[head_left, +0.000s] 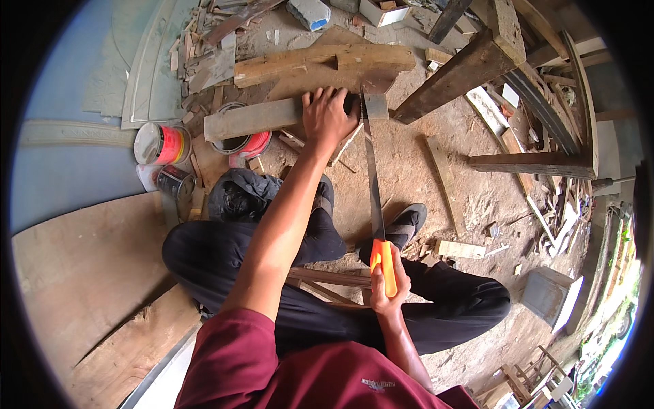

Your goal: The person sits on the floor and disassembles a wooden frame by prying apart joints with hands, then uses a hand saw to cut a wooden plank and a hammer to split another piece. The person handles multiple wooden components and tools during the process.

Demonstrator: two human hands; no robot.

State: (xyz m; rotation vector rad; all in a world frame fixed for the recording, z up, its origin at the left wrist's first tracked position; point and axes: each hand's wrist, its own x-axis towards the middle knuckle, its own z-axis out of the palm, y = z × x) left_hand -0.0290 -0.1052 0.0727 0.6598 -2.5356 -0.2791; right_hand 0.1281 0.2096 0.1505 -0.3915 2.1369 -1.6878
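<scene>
Dusty floor (412, 167), wood scraps (460, 249) about. Nearest, my right hand (391, 279) wraps fingers tight round orange handle (383, 258) of saw (375, 204). Farther, blade (371, 163) meets plank (255, 119) near right end; my left hand (329, 117), fingers slightly parted, grips plank beside blade. Cut looks unfinished: end piece (377, 107) seems attached, depth hidden. Beam (286, 65) lies beyond.

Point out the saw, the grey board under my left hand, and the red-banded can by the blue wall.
Saw (374, 187), head view: middle of the blade.
Grey board (262, 116), head view: upper face, toward its left end.
Red-banded can (167, 144), head view: its red band.
</scene>
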